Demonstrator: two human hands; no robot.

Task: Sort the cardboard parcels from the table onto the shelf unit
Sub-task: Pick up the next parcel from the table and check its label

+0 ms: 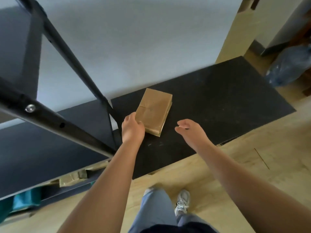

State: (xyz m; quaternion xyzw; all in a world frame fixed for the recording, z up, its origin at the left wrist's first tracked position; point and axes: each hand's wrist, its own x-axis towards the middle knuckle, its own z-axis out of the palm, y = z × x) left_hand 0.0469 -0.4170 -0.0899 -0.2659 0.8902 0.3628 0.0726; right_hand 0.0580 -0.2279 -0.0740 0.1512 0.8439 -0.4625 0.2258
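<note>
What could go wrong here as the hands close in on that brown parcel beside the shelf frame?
1. Only the left hand touches the parcel, at its near-left corner; the right hand is open and apart. A one-handed lift could tip it.
2. The black shelf frame slants close above the left forearm, so raising the parcel might knock it against the post.
3. The parcel's near-right edge looks loose and may catch on the black table.

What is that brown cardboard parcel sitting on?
The flat brown cardboard parcel lies on a black speckled board, with the left hand touching its near corner. The right hand hovers apart, open. Whatever lies directly beneath the parcel is covered.
</note>
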